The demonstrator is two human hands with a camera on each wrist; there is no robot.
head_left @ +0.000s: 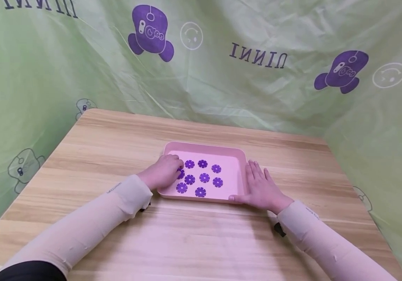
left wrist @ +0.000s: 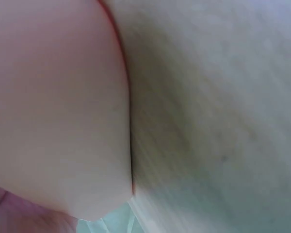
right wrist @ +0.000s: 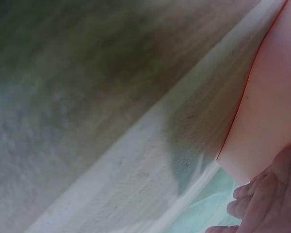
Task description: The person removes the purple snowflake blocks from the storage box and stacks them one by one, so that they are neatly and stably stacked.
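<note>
A shallow pink tray (head_left: 229, 173) sits on the table, with several purple notched, flower-shaped discs (head_left: 204, 178) spread over its floor. My left hand (head_left: 162, 170) reaches over the tray's left side, fingers curled inside and fingertips pinching at a partly covered purple disc (head_left: 181, 175). Along the tray's right side lies my right hand (head_left: 261, 190), its fingers straight against the outer wall and its thumb stretched over the front right corner. In the left wrist view the tray's outer wall (left wrist: 63, 111) fills the left part; the right wrist view shows the other wall (right wrist: 266, 116) beside curled-looking fingertips.
The wooden table (head_left: 193, 238) extends all around the tray. A green printed curtain (head_left: 208, 86) hangs behind the table and along both sides. Light sleeves cover both forearms, and dark straps show under the wrists.
</note>
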